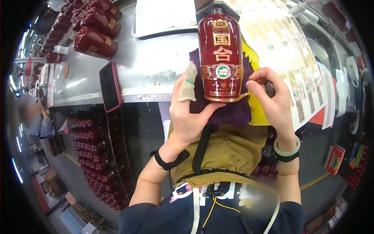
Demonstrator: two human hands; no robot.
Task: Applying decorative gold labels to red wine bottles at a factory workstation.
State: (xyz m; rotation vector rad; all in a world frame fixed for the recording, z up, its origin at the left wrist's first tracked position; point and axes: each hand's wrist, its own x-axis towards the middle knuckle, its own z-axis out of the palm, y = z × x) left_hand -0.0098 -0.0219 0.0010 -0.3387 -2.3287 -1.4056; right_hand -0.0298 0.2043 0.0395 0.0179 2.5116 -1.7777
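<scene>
– Step?
– Likely steadying: left hand (186, 115) grasps 1 gold-lettered red bottle (220, 54) on purple cloth (233, 113); right hand (276, 99) half-curled beside it, grip on dark object (269, 89) unclear.
– Next?
– Probably calls for firm left support.

Forearms (154, 175) angled forward, hands (185, 113) apart, right fingers (269, 73) bent

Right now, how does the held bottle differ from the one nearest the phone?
The held bottle shows a round green-and-white emblem; the tabletop bottle shows none. The held bottle's neck points toward the picture's top; the tabletop bottle's, left. Both: glossy dark red, gold markings.
</scene>
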